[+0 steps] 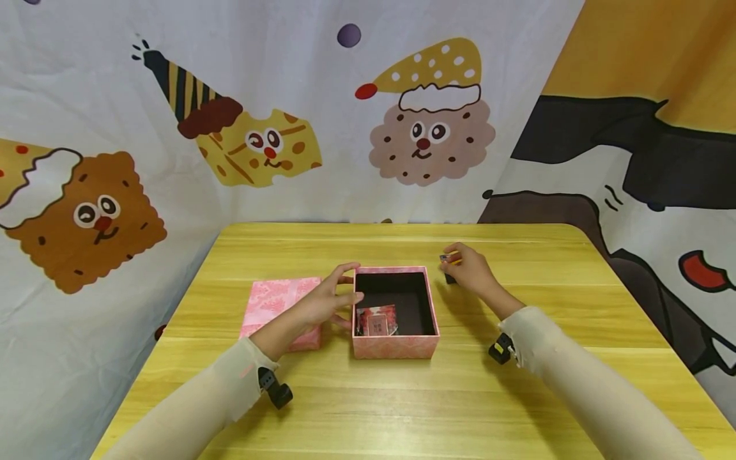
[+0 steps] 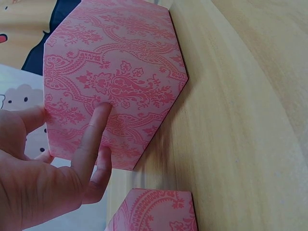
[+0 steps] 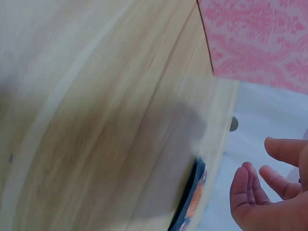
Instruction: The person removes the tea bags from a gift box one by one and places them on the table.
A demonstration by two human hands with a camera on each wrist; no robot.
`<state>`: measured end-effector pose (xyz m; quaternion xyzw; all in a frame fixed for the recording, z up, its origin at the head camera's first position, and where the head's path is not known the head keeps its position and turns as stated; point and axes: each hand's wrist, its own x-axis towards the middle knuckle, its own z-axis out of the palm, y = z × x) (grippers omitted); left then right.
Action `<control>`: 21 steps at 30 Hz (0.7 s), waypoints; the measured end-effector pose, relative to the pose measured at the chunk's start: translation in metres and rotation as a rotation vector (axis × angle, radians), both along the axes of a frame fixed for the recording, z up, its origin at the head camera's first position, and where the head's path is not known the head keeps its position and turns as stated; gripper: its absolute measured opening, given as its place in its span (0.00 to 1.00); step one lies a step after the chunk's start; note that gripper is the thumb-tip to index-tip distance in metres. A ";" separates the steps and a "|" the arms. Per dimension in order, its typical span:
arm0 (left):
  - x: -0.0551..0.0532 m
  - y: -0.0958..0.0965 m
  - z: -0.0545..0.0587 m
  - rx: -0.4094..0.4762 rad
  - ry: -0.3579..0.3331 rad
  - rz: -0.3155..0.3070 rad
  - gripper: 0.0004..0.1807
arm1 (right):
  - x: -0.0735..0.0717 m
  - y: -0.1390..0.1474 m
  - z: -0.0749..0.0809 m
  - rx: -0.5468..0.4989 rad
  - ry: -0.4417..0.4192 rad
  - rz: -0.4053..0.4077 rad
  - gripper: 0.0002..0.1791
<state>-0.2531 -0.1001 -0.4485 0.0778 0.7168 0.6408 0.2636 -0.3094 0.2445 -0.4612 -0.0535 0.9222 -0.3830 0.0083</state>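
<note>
My left hand is at the left wall of an open pink patterned box. Its thumb hooks over the rim while spread fingers press the outer wall, as the left wrist view also shows. Inside the dark interior lies a red and pink packet with a printed label. To the right of the box, my right hand hovers with loosely bent fingers over a small flat packet, dark-edged with orange and blue print. A gap shows between fingers and packet in the right wrist view.
A pink patterned lid lies left of the box, partly under the left forearm. The wooden table ends at the back against a hanging cloth with cartoon biscuits.
</note>
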 end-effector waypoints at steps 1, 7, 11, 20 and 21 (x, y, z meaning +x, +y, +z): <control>0.000 0.000 0.000 0.000 0.000 0.000 0.37 | 0.001 -0.001 0.000 -0.002 0.004 0.005 0.22; 0.000 0.000 0.000 -0.007 0.003 0.000 0.37 | 0.007 -0.008 0.005 -0.013 0.004 0.034 0.21; 0.000 0.000 0.000 -0.008 0.010 -0.004 0.38 | 0.011 -0.014 0.009 -0.030 -0.004 0.052 0.22; 0.001 -0.001 0.001 -0.011 0.024 -0.019 0.39 | 0.021 -0.024 0.021 -0.017 0.034 0.087 0.19; 0.001 -0.001 0.000 -0.010 0.024 -0.021 0.39 | 0.022 -0.025 0.021 -0.016 0.037 0.091 0.19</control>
